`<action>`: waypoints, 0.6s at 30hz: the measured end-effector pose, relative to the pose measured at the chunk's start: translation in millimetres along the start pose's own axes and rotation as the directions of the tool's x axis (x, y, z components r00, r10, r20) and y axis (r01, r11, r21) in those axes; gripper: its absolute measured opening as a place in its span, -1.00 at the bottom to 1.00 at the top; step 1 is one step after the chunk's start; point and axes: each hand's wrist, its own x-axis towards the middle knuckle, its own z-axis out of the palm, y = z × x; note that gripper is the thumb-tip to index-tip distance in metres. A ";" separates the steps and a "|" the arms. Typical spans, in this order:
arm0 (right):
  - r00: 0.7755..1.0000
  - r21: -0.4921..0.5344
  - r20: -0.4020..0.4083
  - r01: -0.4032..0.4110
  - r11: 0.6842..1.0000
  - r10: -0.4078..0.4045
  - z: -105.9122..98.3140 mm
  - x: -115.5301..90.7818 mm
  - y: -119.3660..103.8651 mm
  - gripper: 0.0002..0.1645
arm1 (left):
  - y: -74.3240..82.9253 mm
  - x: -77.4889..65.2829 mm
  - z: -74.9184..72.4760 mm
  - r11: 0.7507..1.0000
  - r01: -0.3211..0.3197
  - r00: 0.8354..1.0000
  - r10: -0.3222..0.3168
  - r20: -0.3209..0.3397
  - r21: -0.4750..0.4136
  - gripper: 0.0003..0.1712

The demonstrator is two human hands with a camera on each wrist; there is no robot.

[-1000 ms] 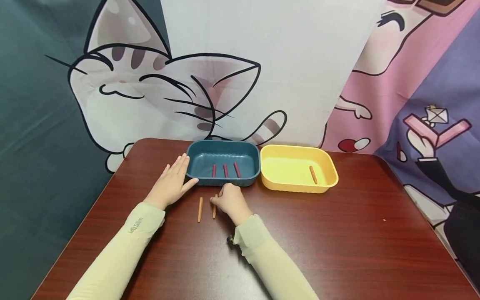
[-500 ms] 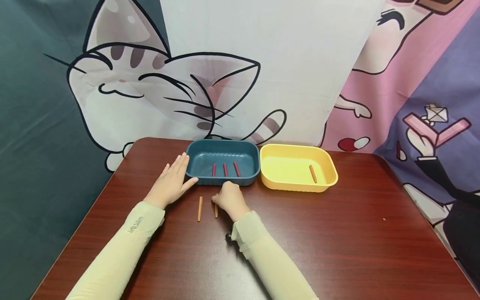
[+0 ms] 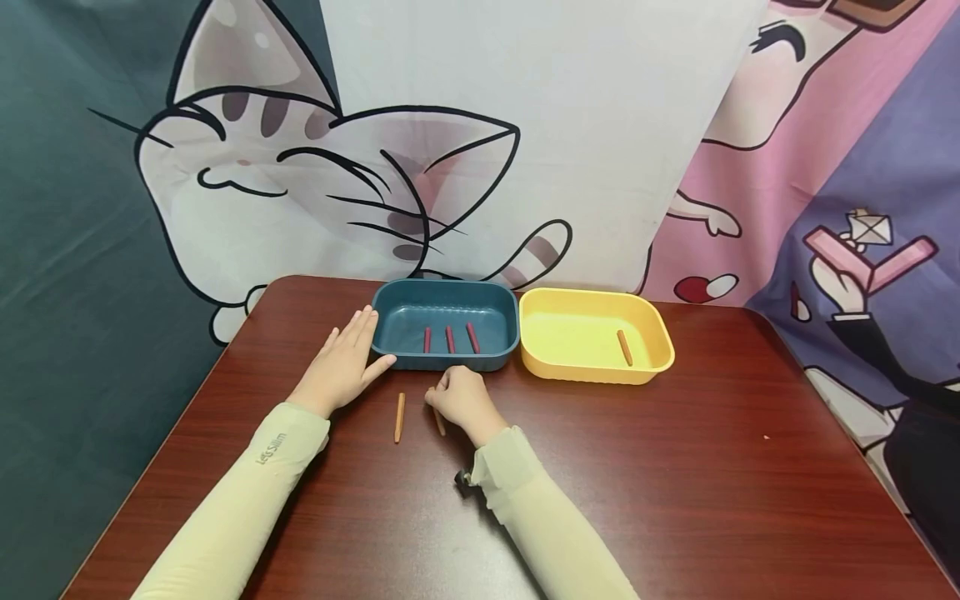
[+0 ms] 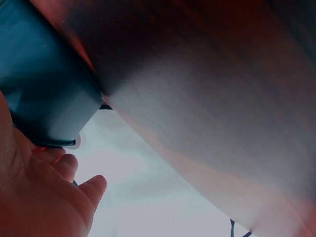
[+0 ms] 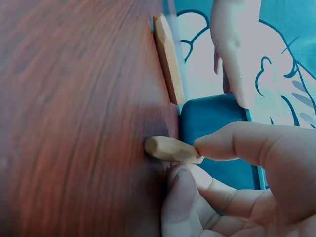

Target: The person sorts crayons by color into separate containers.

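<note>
My right hand (image 3: 465, 402) pinches the far end of an orange-brown crayon (image 3: 438, 423) between thumb and fingertips, just in front of the dark blue tray (image 3: 450, 363). In the right wrist view this crayon (image 5: 170, 149) points its blunt end away from the fingers, close over the table. A second orange-brown crayon (image 3: 400, 418) lies on the table to the left of it. With fingers straight, my left hand (image 3: 337, 362) rests at the blue tray's left end, thumb by its front corner. The left wrist view shows those fingers (image 4: 66, 165) beside the tray wall.
Inside the blue tray are three dark red crayons (image 3: 450, 339). A yellow tray (image 3: 585, 372) stands right beside it and holds one orange-brown crayon (image 3: 625, 347). Both trays are near the back edge of the brown table (image 3: 675, 483), before a cartoon-printed curtain (image 3: 600, 125).
The near end of the pinched crayon has swung to the right, so it now slants. My right hand has shifted only slightly; the left hand stays put at the blue tray.
</note>
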 end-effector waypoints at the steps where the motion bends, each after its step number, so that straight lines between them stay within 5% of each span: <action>1: 1.000 0.014 0.003 0.003 1.000 -0.003 0.1 -0.3 1.3 -0.52 | -0.2 0.0 0.0 1.000 0.000 1.000 0.000 0.000 -0.001 -0.01; 12: 0.999 0.213 0.027 -0.043 0.976 0.038 -2.4 -6.3 11.4 -0.79 | 0.3 0.5 1.0 1.000 -0.001 1.000 0.001 0.003 -0.004 -0.01; 18: 0.994 0.448 0.099 -0.092 0.889 0.053 -9.5 -5.0 14.2 -0.89 | -0.5 0.8 1.1 1.000 0.008 1.000 -0.008 0.009 -0.003 -0.01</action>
